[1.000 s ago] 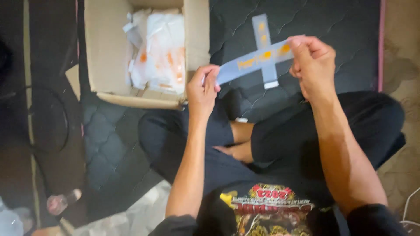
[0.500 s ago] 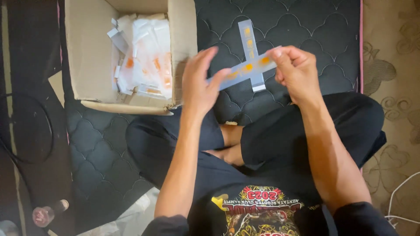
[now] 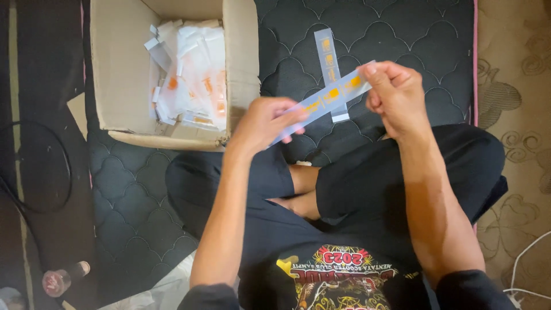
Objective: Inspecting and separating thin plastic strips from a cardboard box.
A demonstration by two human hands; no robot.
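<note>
My hands, left point(image 3: 261, 123) and right point(image 3: 396, 95), pinch a strip point(image 3: 327, 97) at centre frame; box point(image 3: 123, 86) upper left.

A dark quilted mattress point(image 3: 402, 34) carries an open cardboard box point(image 3: 123, 69) and 1 flat pale strip point(image 3: 328, 57).

Dim, warm indoor light from above; soft focus, dark left edge.

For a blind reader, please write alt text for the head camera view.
A seated person's left hand and right hand hold a long pale strip with orange marks between them. A similar strip lies on the dark quilted mat, beside an open cardboard box of white packets.
</note>
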